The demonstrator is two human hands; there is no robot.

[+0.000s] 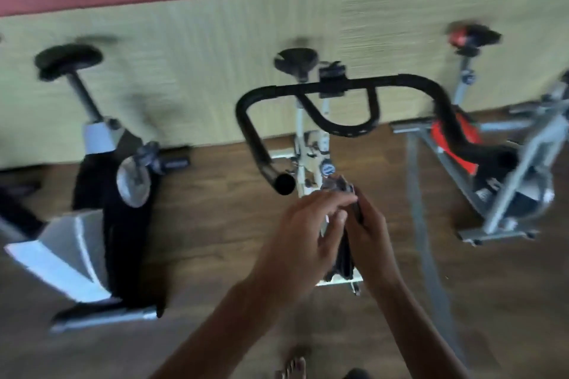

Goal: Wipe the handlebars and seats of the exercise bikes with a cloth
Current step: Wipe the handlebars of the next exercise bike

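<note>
The cloth (344, 251), dark and bunched, hangs between both hands, in front of and below the middle bike's black handlebars (385, 82) and touching neither the bars nor any seat. The right grip (371, 232) is clenched round the cloth's middle, its curled fingers on the cloth's right side. The left grip (303, 232) comes in from the other side and pinches the cloth near the top, with its fingers (337, 202) stretched across and the thumb just under them. A crumpled tuft of cloth sticks up above the fingertips of both hands, and the rest trails down between the palms. Motion blur softens the folds, so the cloth's edges are hard to make out.

The near left end of the handlebars, an open black tube, lies just up and left of the left grip, apart from it. Beyond the bars is the middle bike's black seat (296, 59). The left bike (117, 194) has a round black seat, and the right bike (505, 194) has a red and black one. All three stand on the wooden floor (215, 224) against a pale panelled wall (200, 40). A bare foot (292, 368) shows at the bottom edge.
</note>
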